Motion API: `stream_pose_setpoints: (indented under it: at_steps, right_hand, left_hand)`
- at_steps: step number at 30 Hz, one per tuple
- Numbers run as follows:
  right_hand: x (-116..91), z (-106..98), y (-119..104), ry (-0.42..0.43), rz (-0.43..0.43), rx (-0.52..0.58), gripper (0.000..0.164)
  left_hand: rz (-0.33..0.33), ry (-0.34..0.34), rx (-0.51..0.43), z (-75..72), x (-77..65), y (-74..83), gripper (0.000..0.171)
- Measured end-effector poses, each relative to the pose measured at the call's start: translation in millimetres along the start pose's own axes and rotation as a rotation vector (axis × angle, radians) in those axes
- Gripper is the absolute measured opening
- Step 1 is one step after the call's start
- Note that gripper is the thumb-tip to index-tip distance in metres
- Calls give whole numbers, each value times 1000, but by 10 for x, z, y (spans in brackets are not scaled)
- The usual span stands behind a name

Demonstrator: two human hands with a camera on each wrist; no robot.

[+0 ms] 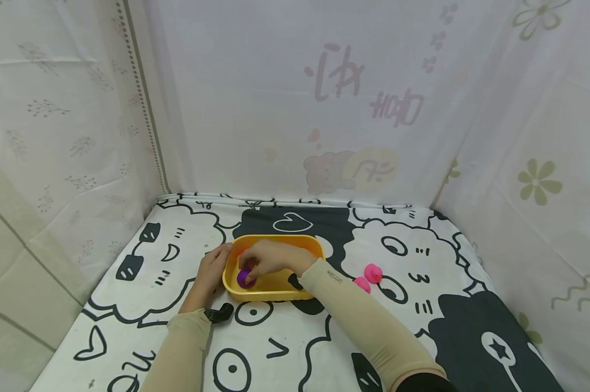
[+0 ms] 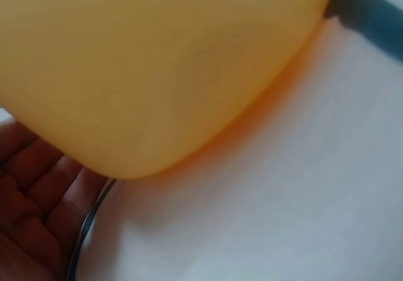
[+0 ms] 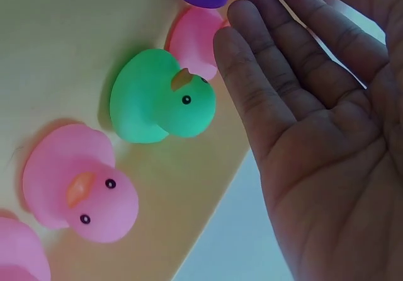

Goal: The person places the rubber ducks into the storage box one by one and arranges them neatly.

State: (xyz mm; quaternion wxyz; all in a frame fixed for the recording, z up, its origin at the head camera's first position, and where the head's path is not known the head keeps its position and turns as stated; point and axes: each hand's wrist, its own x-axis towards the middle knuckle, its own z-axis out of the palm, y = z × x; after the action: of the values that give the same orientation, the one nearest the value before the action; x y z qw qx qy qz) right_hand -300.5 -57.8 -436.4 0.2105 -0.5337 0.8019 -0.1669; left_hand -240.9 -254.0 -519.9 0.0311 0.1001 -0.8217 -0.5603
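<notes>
A yellow plastic basin (image 1: 280, 295) sits on the printed cloth. My left hand (image 1: 211, 272) rests against the outside of its left end, fingertips close to the rim; the left wrist view shows those fingers (image 2: 38, 199) along the outer wall. Reaching inside the basin, my right hand (image 1: 270, 257) pinches a purple toy duck (image 1: 244, 279) near the left end. In the right wrist view that duck is cut off at the top edge. Lying in the basin are a green duck (image 3: 151, 98) and several pink ducks (image 3: 82, 180), mostly covered by my right hand in the head view.
Two more pink ducks, one farther back (image 1: 373, 273) and one partly behind my right sleeve (image 1: 362, 284), lie on the cloth right of the basin. Black-and-white cartoon cloth (image 1: 256, 354) covers the table. Pale printed curtains (image 1: 256, 109) hang at the back and both sides.
</notes>
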Motion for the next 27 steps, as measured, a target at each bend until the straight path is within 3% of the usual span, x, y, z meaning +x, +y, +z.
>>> stream_pose_setpoints:
  at_steps: [10, 27]
  right_hand:
    - [-114, -35, -21, 34, -8, 19, 31]
    - [-349, -98, -21, 82, -57, 1, 34]
  left_hand:
    - [-33, -9, -12, 6, 11, -6, 82]
    - [-16, 0, -29, 26, 46, -72, 84]
